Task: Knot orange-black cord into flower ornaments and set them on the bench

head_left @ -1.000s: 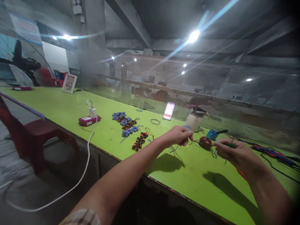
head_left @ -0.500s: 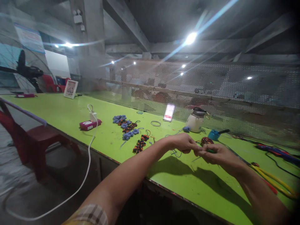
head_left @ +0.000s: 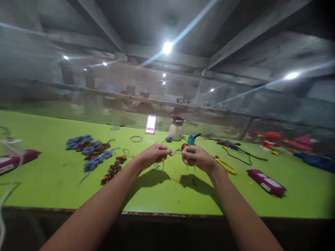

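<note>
Over the green table, my left hand [head_left: 157,154] is closed in a pinch, and a thin strand of yarn [head_left: 176,152] appears to run from its fingertips toward the other hand. My right hand [head_left: 196,157] has its fingers curled round a small green thing [head_left: 191,151], mostly hidden, whose kind I cannot make out. Right behind that hand shows a dark red, mottled ball [head_left: 184,145], perhaps yarn. Loose yarn [head_left: 159,166] lies below the left hand. To the left rest blue-purple crocheted flower strips [head_left: 98,160] and black-and-orange ones [head_left: 113,171].
Along the back stand a lit phone [head_left: 150,123], a pale jar with a dark lid [head_left: 176,129] and a blue pot [head_left: 191,140]. Yellow-handled scissors or pliers [head_left: 227,165] and a magenta power strip [head_left: 267,183] lie to the right. A perforated screen [head_left: 131,94] borders the table.
My view has turned to the right, bringing the right-hand power strip into sight. My hands, touching at the fingertips before, are now apart with a gap between them.
</note>
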Demonstrator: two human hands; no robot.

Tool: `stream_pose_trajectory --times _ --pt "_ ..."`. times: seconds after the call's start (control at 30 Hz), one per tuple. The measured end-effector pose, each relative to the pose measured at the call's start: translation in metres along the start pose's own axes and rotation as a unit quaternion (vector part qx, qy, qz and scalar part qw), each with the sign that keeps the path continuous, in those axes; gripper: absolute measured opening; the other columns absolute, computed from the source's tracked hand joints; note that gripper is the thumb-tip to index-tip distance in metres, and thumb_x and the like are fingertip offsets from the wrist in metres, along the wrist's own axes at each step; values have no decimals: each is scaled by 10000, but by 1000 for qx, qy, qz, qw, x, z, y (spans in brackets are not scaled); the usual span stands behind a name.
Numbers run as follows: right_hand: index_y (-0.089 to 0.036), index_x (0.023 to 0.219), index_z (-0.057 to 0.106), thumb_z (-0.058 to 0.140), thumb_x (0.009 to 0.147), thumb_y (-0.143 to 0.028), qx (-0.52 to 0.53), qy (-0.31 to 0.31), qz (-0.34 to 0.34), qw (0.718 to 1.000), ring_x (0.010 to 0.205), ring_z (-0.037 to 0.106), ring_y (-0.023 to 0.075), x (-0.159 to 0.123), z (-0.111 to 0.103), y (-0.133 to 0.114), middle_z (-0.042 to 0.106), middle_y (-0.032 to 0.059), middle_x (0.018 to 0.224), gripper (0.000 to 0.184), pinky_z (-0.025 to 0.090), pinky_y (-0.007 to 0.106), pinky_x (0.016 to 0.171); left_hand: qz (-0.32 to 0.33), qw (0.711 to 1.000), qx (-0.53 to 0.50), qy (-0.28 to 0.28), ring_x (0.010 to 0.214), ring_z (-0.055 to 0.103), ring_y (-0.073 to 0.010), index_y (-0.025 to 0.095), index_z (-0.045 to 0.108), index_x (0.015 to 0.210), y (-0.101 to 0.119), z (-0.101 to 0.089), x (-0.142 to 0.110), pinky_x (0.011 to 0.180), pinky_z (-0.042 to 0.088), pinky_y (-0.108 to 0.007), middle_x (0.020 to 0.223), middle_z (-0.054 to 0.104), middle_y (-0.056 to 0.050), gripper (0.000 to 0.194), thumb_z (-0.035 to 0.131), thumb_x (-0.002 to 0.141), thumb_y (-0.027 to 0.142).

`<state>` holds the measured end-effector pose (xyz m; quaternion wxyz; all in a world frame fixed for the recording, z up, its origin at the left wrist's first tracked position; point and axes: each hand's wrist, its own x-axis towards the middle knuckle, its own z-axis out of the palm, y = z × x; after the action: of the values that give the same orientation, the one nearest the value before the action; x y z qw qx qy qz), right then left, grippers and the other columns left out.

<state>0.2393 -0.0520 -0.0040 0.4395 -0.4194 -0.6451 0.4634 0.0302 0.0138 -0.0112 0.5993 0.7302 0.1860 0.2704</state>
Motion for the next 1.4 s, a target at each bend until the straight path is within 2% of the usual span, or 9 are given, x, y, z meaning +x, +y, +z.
stream_pose_trajectory --times 0.17,0.37,0.5,0.67,0.83,1.07,1.17,1.3,1.4 --pt "-112 726 598 709 675 -298 41 -7 1 999 353 380 48 1 2 4 544 -10 428 222 172 185 373 -19 999 49 10 438 353 -64 113 582 710 -3 3 3 456 242 -207 502 467 28 310 577 732 423" --pt "-131 786 650 711 669 -320 106 39 -42 993 410 429 58 7 8 7 518 -30 463 230 267 199 421 21 987 110 116 423 396 -74 115 607 692 -11 17 10 441 292 -202 492 514 14 338 549 725 446" --pt "-139 942 663 704 676 -313 108 49 -30 992 423 434 58 11 17 13 529 -27 479 320 256 196 425 32 980 125 151 417 420 -83 119 596 659 -18 24 15 435 317 -204 475 518 10 334 518 740 433" --pt "-144 1179 556 661 719 -334 33 61 -31 997 366 347 42 14 27 18 532 -35 445 509 168 188 394 51 965 156 206 437 447 -98 133 584 636 -24 24 18 463 337 -216 474 516 16 291 484 754 379" --pt "-139 1226 509 650 717 -366 -26 68 -35 997 369 370 54 16 33 22 536 -37 459 575 203 185 391 51 968 156 189 438 439 -96 144 565 569 -23 24 17 462 328 -210 459 501 20 224 492 718 296" --pt "-129 1211 512 668 693 -363 -52 83 -40 994 367 389 61 18 33 23 540 -33 454 589 209 183 377 50 982 96 156 494 440 -99 121 590 641 -12 25 12 469 341 -211 545 517 -9 284 452 754 343" --pt "-133 1190 538 672 693 -335 -76 80 -45 993 380 384 57 16 36 21 544 -31 461 553 226 185 384 38 985 79 151 442 362 -79 122 575 574 -11 24 11 446 280 -208 462 442 20 352 485 754 411" --pt "-152 1180 551 678 687 -309 -87 68 -44 993 412 402 65 14 39 17 518 -44 462 533 258 189 408 -2 988 25 149 390 245 -55 113 620 651 -14 21 11 418 166 -207 392 339 71 293 608 684 404" --pt "-145 1076 611 692 664 -348 -57 120 -47 990 424 386 64 15 33 15 518 -33 489 466 242 195 408 -7 988 3 157 392 255 -53 104 625 704 -15 18 10 410 176 -205 431 380 61 296 562 734 392"
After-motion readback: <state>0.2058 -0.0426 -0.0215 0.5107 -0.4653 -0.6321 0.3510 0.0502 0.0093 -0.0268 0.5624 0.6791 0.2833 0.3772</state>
